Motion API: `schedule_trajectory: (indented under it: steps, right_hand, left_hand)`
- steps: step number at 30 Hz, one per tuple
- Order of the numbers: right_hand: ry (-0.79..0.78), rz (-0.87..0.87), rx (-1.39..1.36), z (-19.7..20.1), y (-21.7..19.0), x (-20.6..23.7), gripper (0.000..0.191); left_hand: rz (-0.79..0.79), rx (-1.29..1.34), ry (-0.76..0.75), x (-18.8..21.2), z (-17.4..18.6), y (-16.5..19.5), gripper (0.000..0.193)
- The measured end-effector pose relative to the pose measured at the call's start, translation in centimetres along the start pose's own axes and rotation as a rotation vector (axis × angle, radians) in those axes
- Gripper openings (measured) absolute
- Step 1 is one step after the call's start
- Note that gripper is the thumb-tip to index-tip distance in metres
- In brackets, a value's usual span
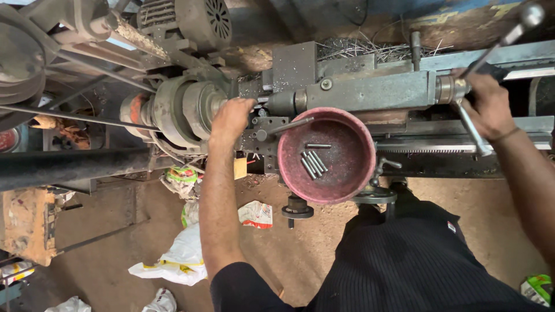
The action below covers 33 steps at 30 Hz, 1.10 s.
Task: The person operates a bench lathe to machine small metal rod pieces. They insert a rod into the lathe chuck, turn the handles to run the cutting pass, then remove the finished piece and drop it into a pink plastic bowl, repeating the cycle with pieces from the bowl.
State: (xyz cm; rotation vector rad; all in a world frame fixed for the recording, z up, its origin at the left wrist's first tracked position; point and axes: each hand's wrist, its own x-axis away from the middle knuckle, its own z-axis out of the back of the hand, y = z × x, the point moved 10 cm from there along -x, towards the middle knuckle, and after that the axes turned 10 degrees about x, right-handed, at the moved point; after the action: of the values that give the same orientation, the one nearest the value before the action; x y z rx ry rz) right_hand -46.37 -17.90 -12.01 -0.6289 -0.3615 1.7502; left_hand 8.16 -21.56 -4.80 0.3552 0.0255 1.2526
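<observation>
left hand [231,118] at frame centre, against the lathe chuck [185,110], grip hidden, cannot tell | right hand [490,104] upper right, closed round tailstock handle [471,124]: likely stiff, heavy steel, perhaps oily, best gripped near its end | red bowl [326,155] holds pins [314,162]

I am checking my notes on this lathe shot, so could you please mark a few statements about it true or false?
1. The left hand is at the chuck. True.
2. The red bowl is empty. False: several metal pins lie in it.
3. The right hand grips a handle at the tailstock end. True.
4. The bowl stands on the floor. False: it rests on the lathe.
</observation>
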Motion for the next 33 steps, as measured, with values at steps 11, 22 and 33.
schedule_trajectory:
  steps: [11, 22, 33]
  right_hand:
    - [0.215, -0.219, -0.824, 1.1, 5.6, 11.5, 0.029]
    - [-0.099, -0.764, -0.805, -5.1, 0.2, 11.2, 0.046]
    - [-0.211, -0.798, -0.748, -4.6, -1.4, 9.9, 0.048]
  left_hand:
    - [-0.159, 0.060, 0.253, 2.2, 3.3, 2.8, 0.036]
    - [0.441, 0.636, 0.878, 24.4, -8.1, -2.5, 0.028]
    - [0.986, 1.646, 0.140, 31.7, -34.0, 1.0, 0.054]
